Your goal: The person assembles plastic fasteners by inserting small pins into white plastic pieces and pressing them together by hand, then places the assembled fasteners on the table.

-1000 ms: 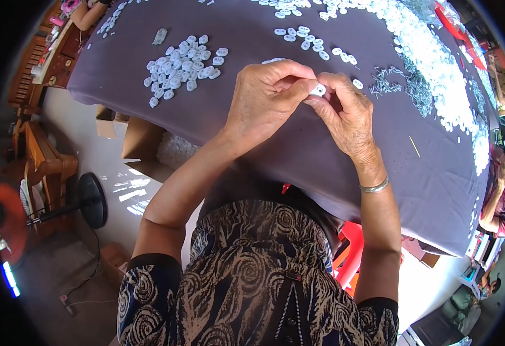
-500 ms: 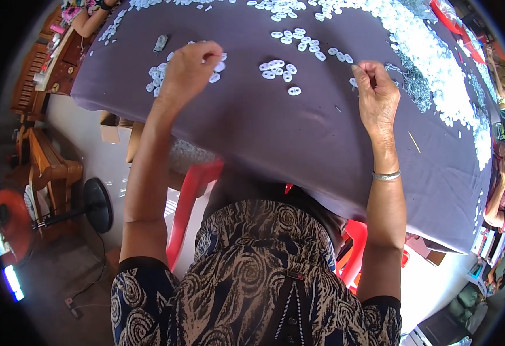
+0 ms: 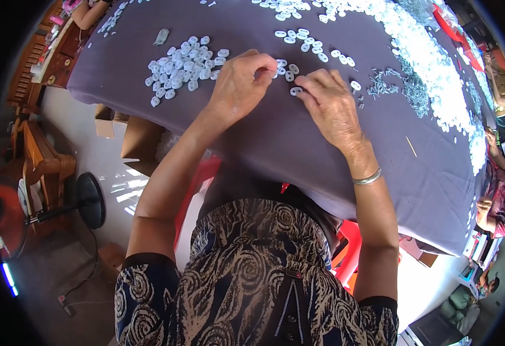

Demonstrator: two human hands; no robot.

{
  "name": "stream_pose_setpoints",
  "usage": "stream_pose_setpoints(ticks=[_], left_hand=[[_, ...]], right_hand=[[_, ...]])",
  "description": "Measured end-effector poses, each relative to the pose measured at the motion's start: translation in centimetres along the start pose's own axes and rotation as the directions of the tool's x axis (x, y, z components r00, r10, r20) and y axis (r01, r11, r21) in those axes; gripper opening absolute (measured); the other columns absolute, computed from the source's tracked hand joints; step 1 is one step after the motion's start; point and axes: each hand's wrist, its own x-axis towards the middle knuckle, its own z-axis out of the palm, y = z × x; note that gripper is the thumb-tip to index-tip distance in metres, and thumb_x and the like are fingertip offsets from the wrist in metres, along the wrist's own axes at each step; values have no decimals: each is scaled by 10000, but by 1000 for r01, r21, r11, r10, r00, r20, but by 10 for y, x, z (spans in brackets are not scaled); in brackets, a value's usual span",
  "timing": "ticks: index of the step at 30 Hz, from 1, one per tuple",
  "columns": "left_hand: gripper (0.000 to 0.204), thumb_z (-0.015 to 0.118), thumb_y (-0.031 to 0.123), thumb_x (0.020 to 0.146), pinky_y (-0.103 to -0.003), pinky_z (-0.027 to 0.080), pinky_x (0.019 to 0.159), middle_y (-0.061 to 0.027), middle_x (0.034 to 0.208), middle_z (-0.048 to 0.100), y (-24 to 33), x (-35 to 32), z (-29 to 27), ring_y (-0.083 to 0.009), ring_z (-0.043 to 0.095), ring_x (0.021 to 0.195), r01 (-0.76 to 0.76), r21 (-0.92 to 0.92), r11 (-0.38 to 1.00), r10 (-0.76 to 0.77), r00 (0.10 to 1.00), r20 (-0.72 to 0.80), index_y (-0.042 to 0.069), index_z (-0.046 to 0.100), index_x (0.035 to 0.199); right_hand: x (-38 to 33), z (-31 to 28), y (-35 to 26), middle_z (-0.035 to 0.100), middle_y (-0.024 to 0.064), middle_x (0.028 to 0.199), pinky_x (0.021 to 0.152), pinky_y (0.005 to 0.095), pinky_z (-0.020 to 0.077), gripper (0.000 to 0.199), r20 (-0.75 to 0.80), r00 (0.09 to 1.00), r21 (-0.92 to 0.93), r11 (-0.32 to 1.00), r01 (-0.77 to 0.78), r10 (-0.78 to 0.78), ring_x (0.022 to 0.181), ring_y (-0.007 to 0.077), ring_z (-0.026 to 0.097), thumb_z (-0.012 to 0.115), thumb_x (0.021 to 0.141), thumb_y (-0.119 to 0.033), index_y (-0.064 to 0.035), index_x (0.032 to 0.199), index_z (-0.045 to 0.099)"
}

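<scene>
My left hand (image 3: 242,85) hovers beside a small cluster of white oval two-hole plastic pieces (image 3: 290,75), thumb and forefinger curled together. Whatever is between them is too small to make out. At the right of that cluster, my right hand (image 3: 330,108) reaches down with thumb and fingertips closed over the edge of a single white oval piece (image 3: 294,91) on the cloth. Its fingertips hide anything pinched there. A larger heap of the same pieces (image 3: 180,68) lies left of my left hand. Small grey metal screws (image 3: 384,82) are scattered to the right of my right hand.
A dark cloth (image 3: 264,135) covers the table. Long piles of white pieces (image 3: 445,86) and a mound of screws (image 3: 416,95) fill the right side. A thin stick (image 3: 411,146) lies nearer. Other people sit at the far left and right. A fan (image 3: 91,199) stands left.
My left hand has moved right from the heap, uncovering it, to the small cluster. My right hand has moved left from near the screws to the single oval piece.
</scene>
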Motion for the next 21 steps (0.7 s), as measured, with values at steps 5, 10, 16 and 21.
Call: stream_pose_setpoints(ticks=[5,10,16,21], left_hand=[[190,663,45,751,-364,486,646,-96,848,592,-2,-1,8,-282,606,746,8,62,998,-8,1000,-4,68,610,933],[439,729,123,698,-409,492,713,-109,1016,505,-3,-6,11,-301,595,866,91,232,968,-100,995,25,91,536,1092],[335,677,108,738,-423,490,723,-112,1016,503,-6,5,18,-311,599,868,57,269,961,-90,989,113,81,563,1052],[277,644,103,764,-425,491,729,-118,1022,507,-11,16,28,-314,600,870,81,226,971,-101,992,75,72,577,1031]], right_hand=[[-2,7,-2,572,37,841,760,347,470,186,41,998,-57,997,44,-41,813,230,544,704,700,-35,-62,873,640],[-8,4,1,565,41,816,714,346,476,161,20,1000,-23,1000,-7,7,792,225,552,717,705,-40,-56,841,631],[-9,-17,25,609,77,783,584,298,482,123,-152,949,77,960,-268,277,679,191,604,688,754,-17,-22,854,618],[0,-41,61,623,91,762,607,294,489,97,-154,914,-70,919,-388,375,669,175,621,652,787,-40,-21,877,620]])
